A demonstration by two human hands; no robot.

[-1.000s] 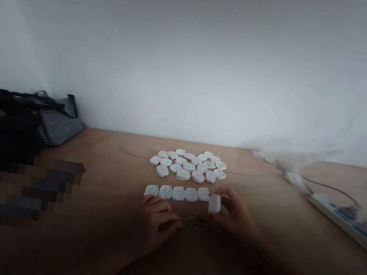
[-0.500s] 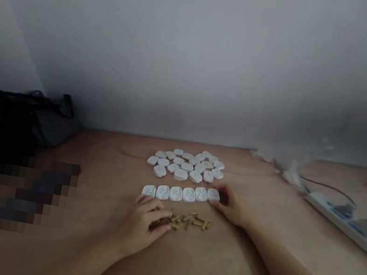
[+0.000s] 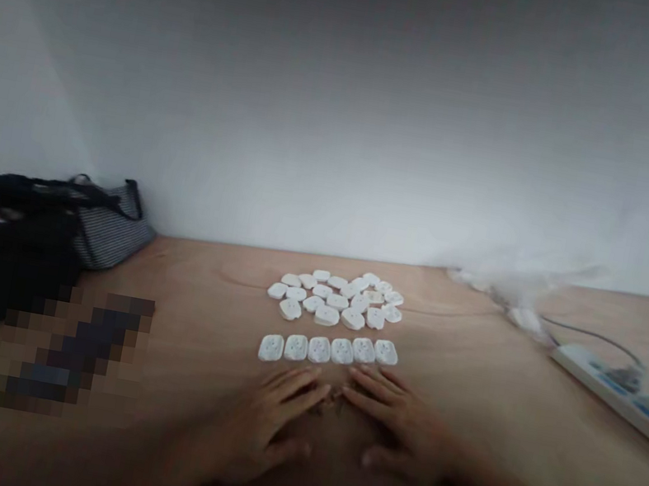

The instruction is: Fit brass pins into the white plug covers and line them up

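Observation:
My left hand [image 3: 268, 422] lies palm down on the table with its fingers stretched out and apart. Facing it, my right hand [image 3: 402, 424] is also spread flat, its fingertips close to those of the left. Between and partly under the fingers are small brass-coloured pieces [image 3: 333, 400], mostly hidden and dim. Just beyond the fingertips runs a straight row of several white square plastic covers [image 3: 319, 349] with small holes, set side by side. Neither hand touches the row. Neither hand grips anything that I can see.
Farther back lies a loose cluster of white plastic covers [image 3: 337, 302]. A power strip [image 3: 618, 391] with plugs and a cable is on the right, near a clear plastic bag [image 3: 519, 298]. Black bags [image 3: 0, 261] stand at the left, beside a blurred-out dark object [image 3: 82, 355].
My right hand has left the row's right end and moved left and nearer to the brass pieces. My left hand has spread out flat; the pieces are now mostly covered. The view has shifted slightly.

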